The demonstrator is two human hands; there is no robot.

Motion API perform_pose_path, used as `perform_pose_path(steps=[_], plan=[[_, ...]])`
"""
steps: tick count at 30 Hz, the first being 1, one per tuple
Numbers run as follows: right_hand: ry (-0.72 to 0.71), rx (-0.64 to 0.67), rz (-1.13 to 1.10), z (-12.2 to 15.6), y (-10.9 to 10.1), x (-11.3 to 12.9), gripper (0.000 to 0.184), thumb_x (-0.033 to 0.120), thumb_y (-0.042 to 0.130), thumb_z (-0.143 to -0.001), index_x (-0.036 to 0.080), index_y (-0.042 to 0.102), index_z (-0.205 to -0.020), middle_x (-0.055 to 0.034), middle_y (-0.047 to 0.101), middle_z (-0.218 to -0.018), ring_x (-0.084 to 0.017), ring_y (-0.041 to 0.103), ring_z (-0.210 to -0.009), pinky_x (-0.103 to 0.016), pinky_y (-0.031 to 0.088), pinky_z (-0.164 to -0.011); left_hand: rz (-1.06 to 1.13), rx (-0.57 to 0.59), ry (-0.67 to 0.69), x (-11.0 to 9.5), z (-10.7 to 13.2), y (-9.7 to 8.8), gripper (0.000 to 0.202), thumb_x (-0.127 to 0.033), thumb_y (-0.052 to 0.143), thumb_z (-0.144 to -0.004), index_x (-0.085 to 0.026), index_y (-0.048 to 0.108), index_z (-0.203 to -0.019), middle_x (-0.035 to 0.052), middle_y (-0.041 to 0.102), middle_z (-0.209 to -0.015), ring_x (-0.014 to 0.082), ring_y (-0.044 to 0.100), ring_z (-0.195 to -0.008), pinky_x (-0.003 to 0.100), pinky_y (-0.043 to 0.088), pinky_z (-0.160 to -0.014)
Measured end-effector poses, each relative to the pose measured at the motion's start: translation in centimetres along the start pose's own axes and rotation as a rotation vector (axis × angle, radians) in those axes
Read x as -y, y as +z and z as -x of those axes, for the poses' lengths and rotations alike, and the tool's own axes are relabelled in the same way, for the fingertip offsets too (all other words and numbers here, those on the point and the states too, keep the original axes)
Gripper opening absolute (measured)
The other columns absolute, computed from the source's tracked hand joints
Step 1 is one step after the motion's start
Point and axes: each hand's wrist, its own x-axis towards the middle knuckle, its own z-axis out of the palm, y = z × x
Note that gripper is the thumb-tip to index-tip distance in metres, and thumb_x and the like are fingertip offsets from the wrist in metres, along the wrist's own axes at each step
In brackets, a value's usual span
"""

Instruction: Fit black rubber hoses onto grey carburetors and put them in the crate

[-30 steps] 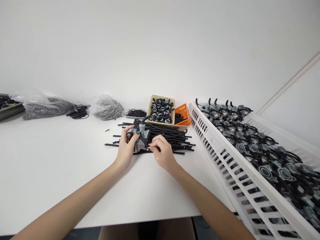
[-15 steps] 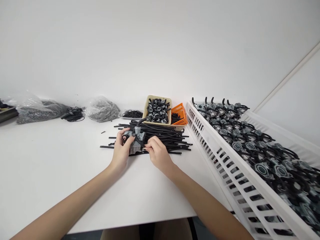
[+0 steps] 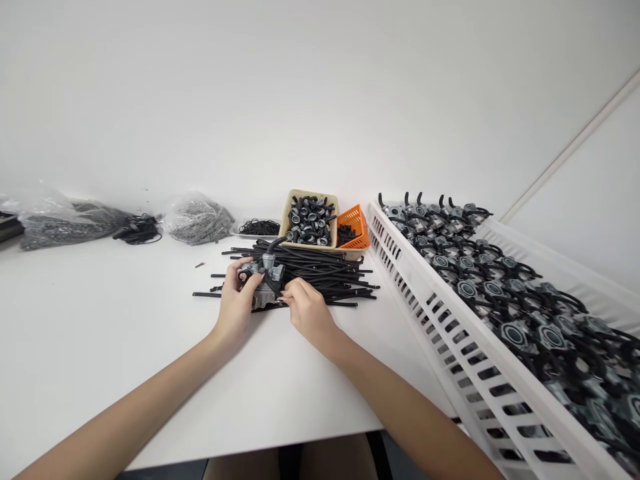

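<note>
My left hand (image 3: 234, 303) grips a grey metal carburetor (image 3: 261, 280) from its left side, holding it just above the white table (image 3: 100, 333). A curved black hose (image 3: 274, 245) rises from the top of the part. My right hand (image 3: 306, 308) pinches a thin black tube at the carburetor's lower right corner. Directly behind both hands lies a pile of straight black tubes (image 3: 325, 273).
A beige tray of black-and-grey fittings (image 3: 310, 220) and a small orange basket (image 3: 355, 230) stand behind the pile. A long white slatted crate (image 3: 450, 333) filled with several assembled carburetors runs along the right. Plastic bags of small parts (image 3: 200, 220) lie at the back left.
Both hands keep their hold on the carburetor and tube with only slight finger shifts. The view has drifted, so everything sits a little further left in the picture.
</note>
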Motion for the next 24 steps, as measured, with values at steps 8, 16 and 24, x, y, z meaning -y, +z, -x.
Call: perform_pose_path(steps=[8, 16, 24], plan=[[-0.095, -0.053, -0.020, -0.5, -0.7, -0.4, 0.016, 0.008, 0.042, -0.091, 0.021, 0.046, -0.082, -0.0056, 0.061, -0.082, -0.016, 0.060, -0.078, -0.026, 0.052, -0.071, 0.055, 0.014, 0.012, -0.5, 0.2, 0.5, 0.044, -0.036, 0.069, -0.073, -0.028, 0.054, -0.114, -0.0020, 0.054, -0.087, 0.0124, 0.054, -0.071, 0.021, 0.047, -0.057], [-0.203, -0.094, 0.200, -0.3, -0.3, 0.0, 0.021, 0.009, 0.039, -0.095, 0.020, 0.049, -0.081, -0.0074, 0.060, -0.082, -0.018, 0.060, -0.081, -0.029, 0.052, -0.075, 0.024, -0.006, 0.083, -0.1, 0.4, 0.3, 0.041, -0.037, 0.066, -0.077, -0.029, 0.053, -0.114, -0.0019, 0.052, -0.088, 0.0122, 0.052, -0.073, 0.020, 0.045, -0.061], [-0.060, -0.051, 0.037, -0.5, -0.6, 0.5, 0.016, 0.009, 0.042, -0.090, 0.021, 0.051, -0.083, -0.0066, 0.056, -0.085, -0.018, 0.056, -0.082, -0.031, 0.050, -0.074, -0.052, 0.003, 0.137, -0.5, 0.8, 0.1, 0.039, -0.034, 0.065, -0.079, -0.028, 0.053, -0.116, -0.0024, 0.049, -0.085, 0.0115, 0.047, -0.072, 0.020, 0.042, -0.062]])
